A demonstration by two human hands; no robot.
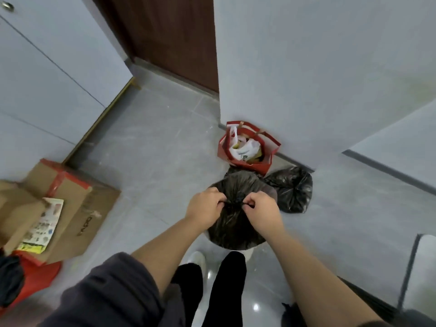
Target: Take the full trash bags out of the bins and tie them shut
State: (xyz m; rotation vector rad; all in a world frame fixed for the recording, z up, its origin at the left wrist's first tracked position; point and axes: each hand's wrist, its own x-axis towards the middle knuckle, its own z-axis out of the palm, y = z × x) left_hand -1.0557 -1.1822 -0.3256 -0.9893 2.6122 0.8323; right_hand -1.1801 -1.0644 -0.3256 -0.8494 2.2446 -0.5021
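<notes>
here, low in the frame's centre, the left hand (205, 207) and right hand (261, 210) pinch opposite ends of the knot (236, 202) atop the black trash bag (236, 223), its strand running left-right between them.

Grey tiled floor (151, 147), white walls (318, 67)

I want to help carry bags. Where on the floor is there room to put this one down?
The grey floor between the cardboard boxes and the red paper bag is bare. By the wall corner it's crowded: that red bag and a tied black bag sit close together.
</notes>
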